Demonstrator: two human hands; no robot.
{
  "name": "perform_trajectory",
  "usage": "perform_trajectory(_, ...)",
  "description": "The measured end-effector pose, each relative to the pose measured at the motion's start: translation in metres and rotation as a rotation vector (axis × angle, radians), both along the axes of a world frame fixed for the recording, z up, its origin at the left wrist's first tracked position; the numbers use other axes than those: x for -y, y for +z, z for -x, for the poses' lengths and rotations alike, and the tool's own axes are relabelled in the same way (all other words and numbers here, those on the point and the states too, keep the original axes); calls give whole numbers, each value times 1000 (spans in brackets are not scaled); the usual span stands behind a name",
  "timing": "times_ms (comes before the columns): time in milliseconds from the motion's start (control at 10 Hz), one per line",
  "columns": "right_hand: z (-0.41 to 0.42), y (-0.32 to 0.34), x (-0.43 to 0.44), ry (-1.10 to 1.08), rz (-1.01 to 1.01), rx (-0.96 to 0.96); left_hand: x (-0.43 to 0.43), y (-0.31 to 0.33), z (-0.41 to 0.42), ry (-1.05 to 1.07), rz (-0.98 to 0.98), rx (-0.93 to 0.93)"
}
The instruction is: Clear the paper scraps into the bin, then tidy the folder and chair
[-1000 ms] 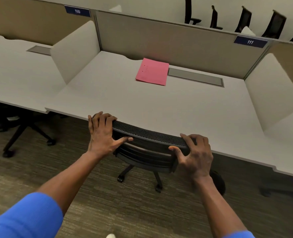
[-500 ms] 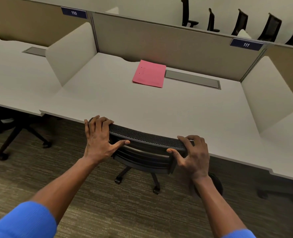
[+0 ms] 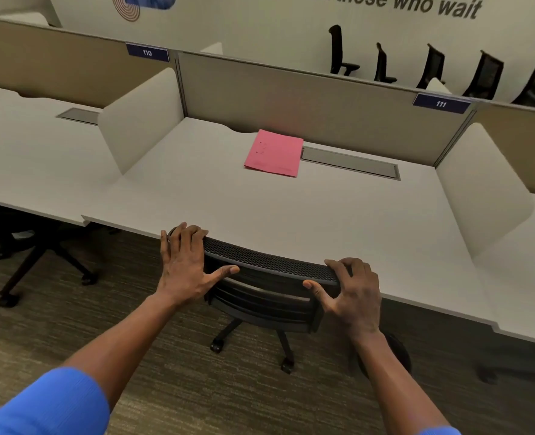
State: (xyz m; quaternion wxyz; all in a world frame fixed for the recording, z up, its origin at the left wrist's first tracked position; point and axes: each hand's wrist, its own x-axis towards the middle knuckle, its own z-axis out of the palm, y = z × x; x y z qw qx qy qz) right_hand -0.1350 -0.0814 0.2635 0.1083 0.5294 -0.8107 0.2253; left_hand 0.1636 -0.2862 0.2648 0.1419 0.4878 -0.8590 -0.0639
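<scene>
A black mesh-backed office chair [image 3: 266, 277] stands tucked against the front edge of the white desk [image 3: 291, 221], its seat hidden under the desktop. My left hand [image 3: 186, 265] lies over the left end of the backrest top, fingers wrapped on it. My right hand [image 3: 352, 296] grips the right end of the backrest. A pink folder [image 3: 274, 153] lies flat and closed at the back middle of the desk, next to a grey cable hatch [image 3: 351, 163]. A dark round bin [image 3: 395, 356] shows partly behind my right forearm, under the desk. No paper scraps are visible.
White side dividers [image 3: 140, 120] [image 3: 483, 189] bound the desk, with a beige back panel [image 3: 307, 98]. Another chair base [image 3: 40, 262] stands under the left desk. Several black chairs [image 3: 432, 67] line the far wall. Carpet floor lies below me.
The chair has slid slightly further under the desk with both hands on its backrest. The view has tilted up, showing more of the far wall.
</scene>
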Motion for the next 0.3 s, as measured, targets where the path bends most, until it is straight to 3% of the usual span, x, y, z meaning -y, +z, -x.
perform_trajectory(300,-8,20,-6,-68,-86,-18,-13,25,-4,-28,-74,180)
